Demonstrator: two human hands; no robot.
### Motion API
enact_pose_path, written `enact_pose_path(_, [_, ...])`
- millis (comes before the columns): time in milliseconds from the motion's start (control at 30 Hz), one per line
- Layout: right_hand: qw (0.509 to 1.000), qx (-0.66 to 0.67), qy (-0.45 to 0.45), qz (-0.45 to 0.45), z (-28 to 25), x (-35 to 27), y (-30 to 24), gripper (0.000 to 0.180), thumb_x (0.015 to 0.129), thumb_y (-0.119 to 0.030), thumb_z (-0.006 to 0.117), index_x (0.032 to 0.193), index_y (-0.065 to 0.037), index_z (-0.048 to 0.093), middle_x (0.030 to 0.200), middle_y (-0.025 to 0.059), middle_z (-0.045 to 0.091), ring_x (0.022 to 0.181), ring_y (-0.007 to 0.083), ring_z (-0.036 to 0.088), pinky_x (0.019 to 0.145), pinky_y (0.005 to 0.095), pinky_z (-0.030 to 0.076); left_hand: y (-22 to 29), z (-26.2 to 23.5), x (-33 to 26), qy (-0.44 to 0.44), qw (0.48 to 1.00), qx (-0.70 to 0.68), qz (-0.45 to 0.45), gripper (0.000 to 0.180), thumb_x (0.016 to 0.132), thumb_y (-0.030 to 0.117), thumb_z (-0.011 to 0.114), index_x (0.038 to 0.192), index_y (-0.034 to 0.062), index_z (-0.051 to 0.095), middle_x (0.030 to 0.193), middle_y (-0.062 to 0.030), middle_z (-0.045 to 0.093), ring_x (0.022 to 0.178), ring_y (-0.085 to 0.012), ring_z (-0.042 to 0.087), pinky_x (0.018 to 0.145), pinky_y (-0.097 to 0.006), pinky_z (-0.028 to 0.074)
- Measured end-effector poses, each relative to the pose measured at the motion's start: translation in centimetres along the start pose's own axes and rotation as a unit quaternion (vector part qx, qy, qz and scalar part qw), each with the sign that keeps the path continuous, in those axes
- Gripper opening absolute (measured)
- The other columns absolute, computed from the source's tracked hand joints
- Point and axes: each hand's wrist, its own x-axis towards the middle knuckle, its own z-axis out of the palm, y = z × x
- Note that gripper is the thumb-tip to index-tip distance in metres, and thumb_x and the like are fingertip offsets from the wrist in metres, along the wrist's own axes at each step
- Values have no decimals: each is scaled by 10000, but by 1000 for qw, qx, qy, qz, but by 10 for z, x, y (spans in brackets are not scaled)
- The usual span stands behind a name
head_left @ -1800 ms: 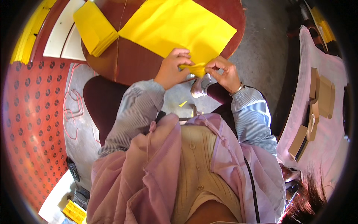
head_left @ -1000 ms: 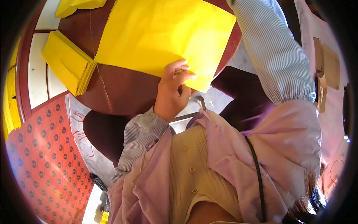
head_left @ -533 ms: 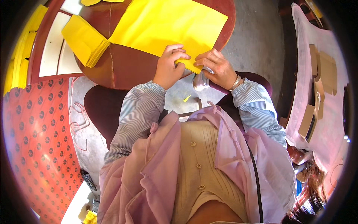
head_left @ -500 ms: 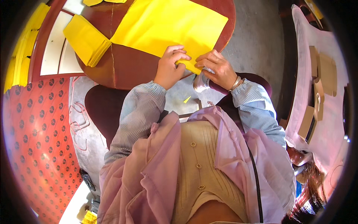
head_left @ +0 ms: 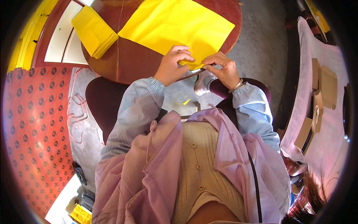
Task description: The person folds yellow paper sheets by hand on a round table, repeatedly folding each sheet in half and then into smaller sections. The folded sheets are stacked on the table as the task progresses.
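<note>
A large yellow sheet, which looks like thin cloth or paper, lies flat on the round brown table. Its near corner reaches the table's front edge. My right hand pinches that corner between thumb and forefinger. On the sheet's near edge, just left of the pinch, rests my left hand, its fingers bent and the thumb apart from them. A stack of folded yellow pieces sits at the left of the tabletop, touching the sheet's left corner.
On the floor below the table lies a small yellow scrap. Pink cloth covers a surface at the right, with open cardboard boxes on it. More yellow material is piled at the far left, above a red patterned sheet.
My right hand has turned and drawn slightly right and down, its pinch on the sheet's corner now in plain sight. The left hand has barely moved. The whole view has shifted a little.
</note>
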Motion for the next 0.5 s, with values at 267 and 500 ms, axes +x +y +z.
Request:
enact_pose_path(267, [998,12,59,34,10,-3,-6,212,830,-22,848,1011,-31,737,905,48,663,796,146,654,734,294,549,7,16,3,92,994,41,-35,183,858,150,826,997,35,793,1249,-143,705,1132,-250,711,957,-352,579])
enact_pose_path(500, [999,-12,45,-18,9,-9,-4,179,858,-29,837,1024,-21,772,943,53,705,778,135,655,703,276,531,4,13,3,98,994,34,-42,169,890,153,802,994,21,791,1217,-148,725,1137,-254,712,947,-352,589])
